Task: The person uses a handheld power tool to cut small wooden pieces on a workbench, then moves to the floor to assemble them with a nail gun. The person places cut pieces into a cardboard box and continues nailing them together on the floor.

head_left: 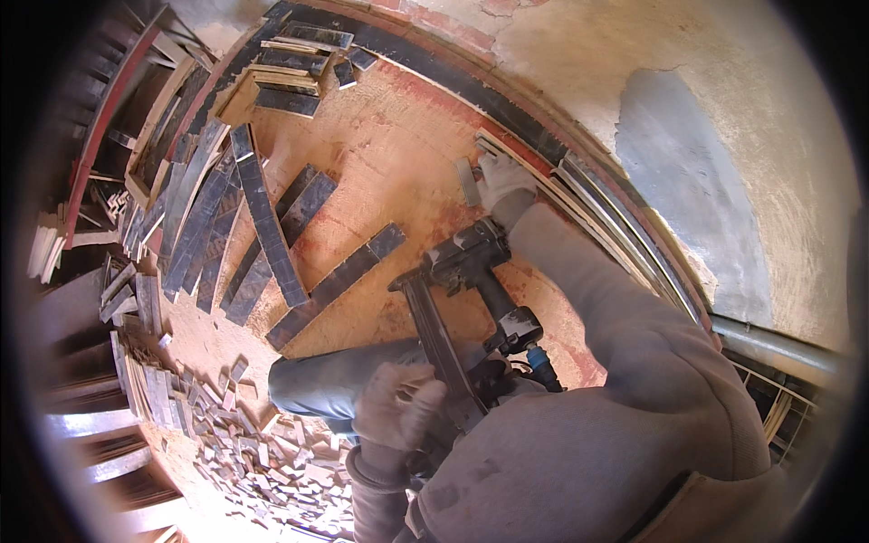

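Observation:
My right hand (505,181), in a pale work glove, reaches to the far edge of the work surface. Its fingers are bent at a short, thin wood piece (468,182), close to the ends of long wood strips (593,213) lying along that edge. Nearer my body, my left hand (396,405), also gloved, has curled fingers; whatever they may hold is hidden. Just right of it lies a black nail gun (466,255) with a long magazine and a blue hose fitting (543,366). Neither hand is on its handle.
Dark-faced boards (270,217) fan across the left of the orange-brown, dusty surface (380,122). Short boards are stacked (291,72) at the far left. Many wood offcuts (262,452) lie heaped at lower left, beside racks of timber. A plastered wall (697,181) bounds the right.

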Motion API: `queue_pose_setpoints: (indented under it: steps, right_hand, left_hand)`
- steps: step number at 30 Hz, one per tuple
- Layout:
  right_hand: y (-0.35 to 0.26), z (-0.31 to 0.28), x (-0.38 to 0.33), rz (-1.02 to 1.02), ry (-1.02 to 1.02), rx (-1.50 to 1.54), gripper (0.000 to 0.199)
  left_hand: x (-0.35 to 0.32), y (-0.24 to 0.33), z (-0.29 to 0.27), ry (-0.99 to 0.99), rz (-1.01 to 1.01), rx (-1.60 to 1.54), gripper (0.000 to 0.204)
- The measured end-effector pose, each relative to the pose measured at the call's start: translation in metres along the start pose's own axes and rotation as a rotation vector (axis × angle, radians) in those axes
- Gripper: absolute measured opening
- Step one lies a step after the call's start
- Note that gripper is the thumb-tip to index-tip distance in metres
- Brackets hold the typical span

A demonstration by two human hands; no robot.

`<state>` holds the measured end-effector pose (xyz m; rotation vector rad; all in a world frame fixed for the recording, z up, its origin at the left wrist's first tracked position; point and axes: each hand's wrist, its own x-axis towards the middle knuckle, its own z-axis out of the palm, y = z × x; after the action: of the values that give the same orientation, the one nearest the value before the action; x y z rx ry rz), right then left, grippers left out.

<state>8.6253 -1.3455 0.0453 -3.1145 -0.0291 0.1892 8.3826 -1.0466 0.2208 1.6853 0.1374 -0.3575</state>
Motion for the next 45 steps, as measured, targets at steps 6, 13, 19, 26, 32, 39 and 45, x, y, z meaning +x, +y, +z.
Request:
queue_pose_setpoints:
  steps: [6,13,19,26,32,39,45]
  right_hand:
    - [0.060,0.041,0.024,-0.446,0.130,-0.236,0.055]
    - [0.077,0.056,0.019,-0.580,0.126,-0.037,0.045]
    - [0.050,0.039,0.034,-0.368,-0.036,-0.204,0.031]
    - [0.063,0.037,0.004,-0.450,0.150,0.005,0.023]
    - [0.108,0.002,-0.011,0.102,0.183,0.383,0.043]
    - [0.065,-0.054,-0.055,0.435,0.179,1.588,0.032]
    - [-0.054,-0.089,-0.146,0.422,-0.412,1.723,0.028]
  left_hand:
    - [0.020,-0.021,-0.005,0.125,-0.090,0.035,0.037]
    - [0.038,-0.036,0.003,0.118,-0.097,-0.007,0.033]
    - [0.044,-0.039,0.008,0.112,-0.096,-0.013,0.034]
    - [0.038,-0.049,-0.001,0.088,-0.193,-0.154,0.035]
    - [0.047,-0.080,-0.002,0.124,-0.252,-0.279,0.037]
    - [0.098,-0.067,0.032,0.135,-0.052,-0.347,0.054]
    - [0.128,-0.048,0.067,0.261,0.091,-0.463,0.046]
